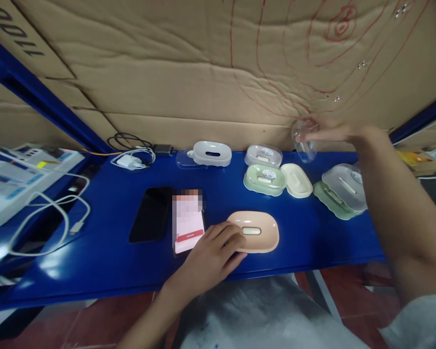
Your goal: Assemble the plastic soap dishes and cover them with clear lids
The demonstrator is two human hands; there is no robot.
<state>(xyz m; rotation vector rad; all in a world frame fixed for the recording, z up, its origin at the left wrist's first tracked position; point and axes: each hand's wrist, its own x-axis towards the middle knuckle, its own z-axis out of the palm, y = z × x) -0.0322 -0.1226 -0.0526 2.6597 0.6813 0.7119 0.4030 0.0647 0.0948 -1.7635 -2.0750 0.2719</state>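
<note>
My left hand (218,247) is closed over the left end of a peach soap dish (269,237), fingers over its rim and thumb at its near side. The dish lies on the blue table, with a pale oval piece in its middle. At the back, against the cardboard, my right hand (318,132) grips a clear plastic lid (305,148) tilted on edge; the hand is slightly blurred. Left of that lid are a green soap dish (252,180) under a clear lid, a similar greyish one (256,154), and a cream oval part (297,180).
A white soap dish part (212,154) overlaps a clear lid (183,160). By my right forearm sits a green soap dish (334,201) with a lid leaning on it. Two phones, a dark one (150,213) and a lit one (189,223), lie left; a charger (131,161) is behind.
</note>
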